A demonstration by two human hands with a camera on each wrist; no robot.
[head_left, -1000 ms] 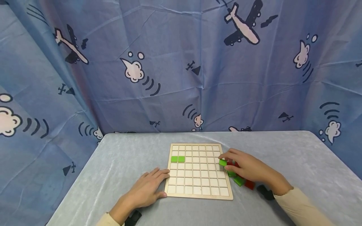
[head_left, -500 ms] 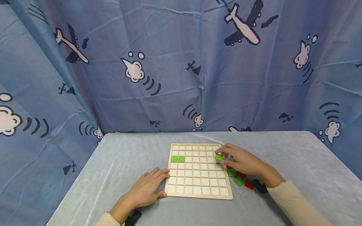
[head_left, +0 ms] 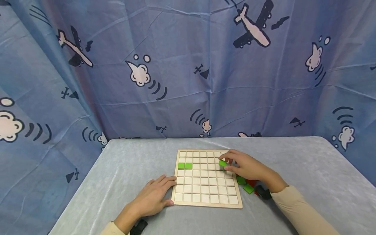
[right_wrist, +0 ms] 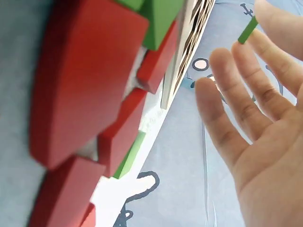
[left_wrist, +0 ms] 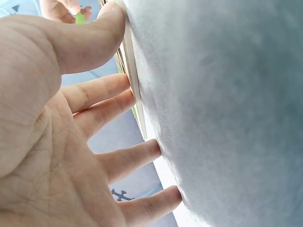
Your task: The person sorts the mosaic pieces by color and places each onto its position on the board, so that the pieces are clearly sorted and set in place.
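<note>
A wooden grid board (head_left: 207, 206) with square cells lies on the table. Two green tiles (head_left: 185, 165) sit side by side in its third row, at the left. My right hand (head_left: 245, 164) pinches another green tile (head_left: 222, 163) between thumb and fingertip, over the right part of the board; the right wrist view shows this tile (right_wrist: 247, 30) edge-on, with the other fingers spread. My left hand (head_left: 154, 195) rests at the board's left edge, fingers extended. In the left wrist view its thumb and two fingertips touch the board's side (left_wrist: 135, 80), while the other fingertips meet the table.
Loose green tiles (head_left: 248, 188) and red tiles (right_wrist: 90, 80) lie in a heap right of the board, partly under my right wrist. A grey cloth covers the table (head_left: 132, 160). Behind it hangs a blue curtain (head_left: 176, 81) printed with planes.
My right hand has lifted the green tile from beside the board's right edge and carried it left over the board. The left hand has stayed in place.
</note>
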